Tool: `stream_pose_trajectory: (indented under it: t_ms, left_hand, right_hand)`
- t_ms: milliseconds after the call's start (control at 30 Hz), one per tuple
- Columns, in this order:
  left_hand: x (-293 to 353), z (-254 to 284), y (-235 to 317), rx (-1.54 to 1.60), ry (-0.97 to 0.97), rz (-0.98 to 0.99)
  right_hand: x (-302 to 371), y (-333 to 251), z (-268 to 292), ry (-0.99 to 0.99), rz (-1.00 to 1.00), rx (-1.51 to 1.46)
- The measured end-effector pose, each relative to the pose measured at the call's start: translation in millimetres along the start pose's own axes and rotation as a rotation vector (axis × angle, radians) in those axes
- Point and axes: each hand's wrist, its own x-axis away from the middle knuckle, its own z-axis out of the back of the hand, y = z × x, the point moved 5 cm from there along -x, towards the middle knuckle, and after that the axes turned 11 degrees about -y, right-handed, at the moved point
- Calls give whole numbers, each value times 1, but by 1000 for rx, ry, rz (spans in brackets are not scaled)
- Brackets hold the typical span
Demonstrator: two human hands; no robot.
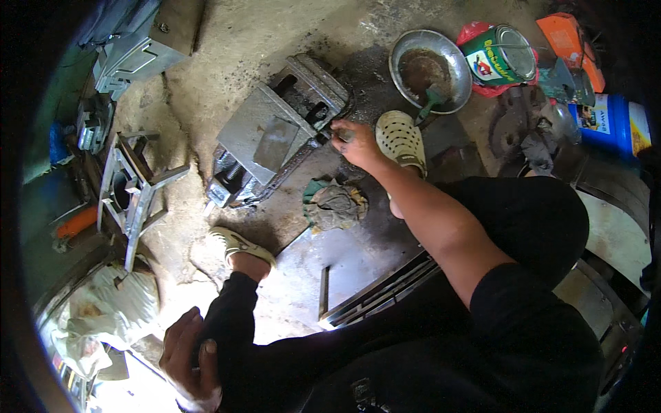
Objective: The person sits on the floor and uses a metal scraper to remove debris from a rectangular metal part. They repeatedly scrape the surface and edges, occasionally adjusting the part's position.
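Note:
On the floor ahead lies a heavy grey metal casting [258, 134] that looks like a machine vise, wet and dark along its edges. A flat grey rectangular piece [275, 143] rests on its top face. My right hand [354, 143] is at the casting's right-hand edge, its fingers closed around something small and greyish that I cannot make out. My left hand [189, 358] is by my left knee, apart from the casting, with fingers stretched and thumb spread. A crumpled, stained grey-green rag [335, 204] lies on the floor between my feet.
At the upper right, a metal basin [456, 63] holds brownish liquid and a green-handled brush [432, 100]. Beside it are a green can [515, 54], an orange tool [566, 43] and a blue container [609, 124]. A metal stand [141, 182] and white sack [113, 306] are left.

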Motion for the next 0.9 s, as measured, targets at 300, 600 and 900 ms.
stream_pose_trajectory:
  t_ms: [300,600,900]
  left_hand:
    - [-25,15,-9,-27,45,115]
    - [-18,8,-14,2,-28,78]
    - [-7,8,-9,36,-43,47]
  right_hand:
    - [-6,3,10,9,-7,-185]
    - [-5,-11,11,-164,-18,-46]
    - [-11,-3,5,-195,-170,-130]
